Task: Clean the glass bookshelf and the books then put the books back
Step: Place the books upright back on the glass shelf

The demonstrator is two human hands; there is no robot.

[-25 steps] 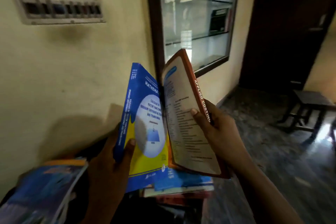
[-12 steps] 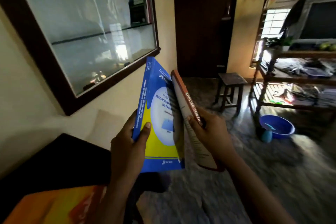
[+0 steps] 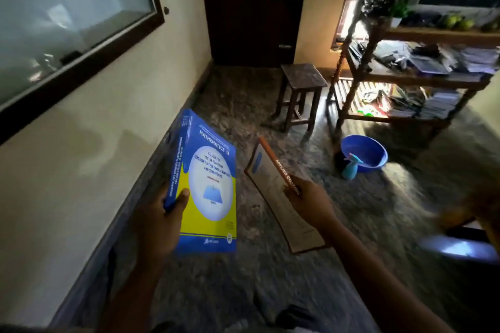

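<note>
Holding: we have one book in each hand, both raised above the floor (image 3: 243, 292) and apart from each other.
Left hand: our left hand (image 3: 159, 222) is closed on the blue and yellow book (image 3: 208, 192), thumb laid over the front cover near the spine, fingers hidden behind it.
Blue and yellow book: we keep it upright, cover facing us, with "MATHEMATICS II" printed near the top; it stands just to the right of the left hand's thumb.
Right hand: our right hand (image 3: 308, 203) is clamped on the orange book (image 3: 281, 194) at its spine, about halfway along.
Orange book: tilted, its spine reading "APPLIED COSTING"; the pale printed cover faces left, toward the left hand, and the book reaches beyond the right hand both toward us and away.
Glass bookshelf: the dark-framed glass bookshelf (image 3: 70, 13) sits on the wall above and to the left of our left hand, well apart from both books.
Beyond the right hand: we see a wooden stool (image 3: 303, 89), a blue basin (image 3: 364, 153) with a spray bottle (image 3: 350, 167) just beside it, and a wooden rack (image 3: 422, 76) loaded with papers.
</note>
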